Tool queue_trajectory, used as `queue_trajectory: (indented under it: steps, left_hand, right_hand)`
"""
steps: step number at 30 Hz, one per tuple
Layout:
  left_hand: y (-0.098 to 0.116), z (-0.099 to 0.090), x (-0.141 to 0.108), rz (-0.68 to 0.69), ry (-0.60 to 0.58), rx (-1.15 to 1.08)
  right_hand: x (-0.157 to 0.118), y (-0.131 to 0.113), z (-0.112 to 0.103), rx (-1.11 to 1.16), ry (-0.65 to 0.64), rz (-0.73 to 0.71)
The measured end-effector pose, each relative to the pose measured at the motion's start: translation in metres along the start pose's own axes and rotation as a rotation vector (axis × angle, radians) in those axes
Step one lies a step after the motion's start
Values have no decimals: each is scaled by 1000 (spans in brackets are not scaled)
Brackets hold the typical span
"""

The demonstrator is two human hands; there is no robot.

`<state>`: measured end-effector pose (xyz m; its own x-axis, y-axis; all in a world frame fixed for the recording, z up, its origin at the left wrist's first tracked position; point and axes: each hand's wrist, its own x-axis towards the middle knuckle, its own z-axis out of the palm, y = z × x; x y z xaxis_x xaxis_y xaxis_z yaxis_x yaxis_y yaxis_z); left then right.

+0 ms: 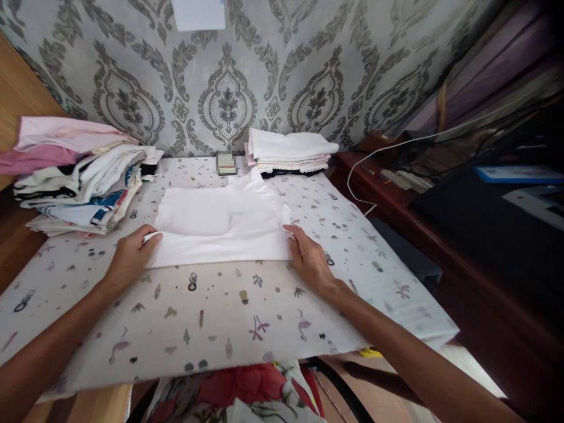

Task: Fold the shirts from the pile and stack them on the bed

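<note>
A white garment (pixel 198 214) lies on the patterned sheet that covers the table (pixel 211 317), its near edge turned up in a flat band. At the left end of that band my left hand (pixel 134 249) is closed, the fabric pinched between thumb and fingers. My right hand (pixel 308 252) grips the right end of the band, thumb on top and fingers curled at the edge. The garment's far part, near the back of the table, is narrower and creased.
A tall pile of mixed clothes (pixel 88 182) stands at the left. A neater folded stack (pixel 291 150) sits at the back by the wall, right of a small box (pixel 227 163). A white cable (pixel 352 170) hangs over the dark red desk (pixel 379 188).
</note>
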<state>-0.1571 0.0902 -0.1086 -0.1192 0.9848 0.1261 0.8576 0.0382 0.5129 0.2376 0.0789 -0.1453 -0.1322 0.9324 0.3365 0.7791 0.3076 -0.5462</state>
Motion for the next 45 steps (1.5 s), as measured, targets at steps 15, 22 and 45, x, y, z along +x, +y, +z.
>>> queue_trajectory:
  steps: [15,22,45]
  left_hand:
    - [11,-5,2,162,35,726]
    - [94,42,45,487,-203,236]
    - [148,125,90,541,-152,244]
  right_hand:
    - [-5,0,5,-247,64,-65]
    - [-3,3,-12,47,-4,79]
    - [2,11,-25,133,-194,222]
